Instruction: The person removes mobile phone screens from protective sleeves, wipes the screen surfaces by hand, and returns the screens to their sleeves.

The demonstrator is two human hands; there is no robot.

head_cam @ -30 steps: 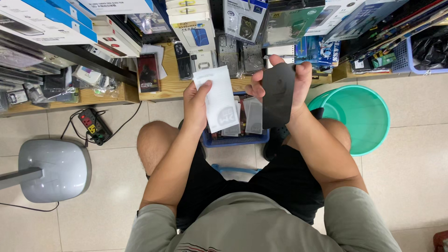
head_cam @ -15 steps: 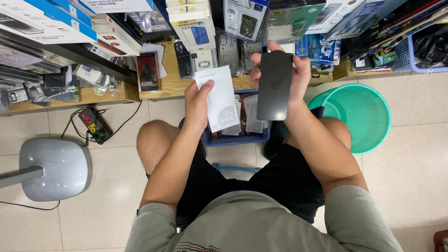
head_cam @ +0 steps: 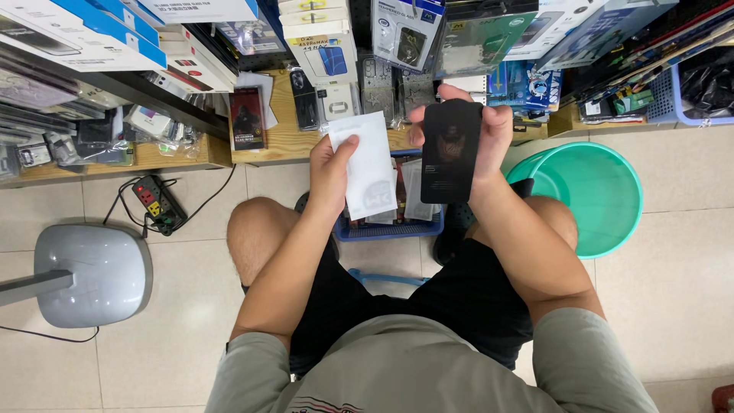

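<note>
Seated person, both hands raised over a small blue basket [head_cam: 386, 228], one flat item in each.

Left hand [head_cam: 330, 174] pinches a white sleeve [head_cam: 368, 164] by its left edge, thumb across the face, fingers curled behind; it stands upright, apparently to keep it out of the way. Right hand [head_cam: 489, 134] holds a dark flat panel [head_cam: 450, 151], fingers wrapped along the right edge, thumb on the left, face turned toward the camera, likely for inspection. The two are just beside each other, not touching. Green bucket [head_cam: 589, 195] to the right, grey base [head_cam: 88, 271] on the floor near left, packed shelves [head_cam: 191, 149] at the far side.
</note>
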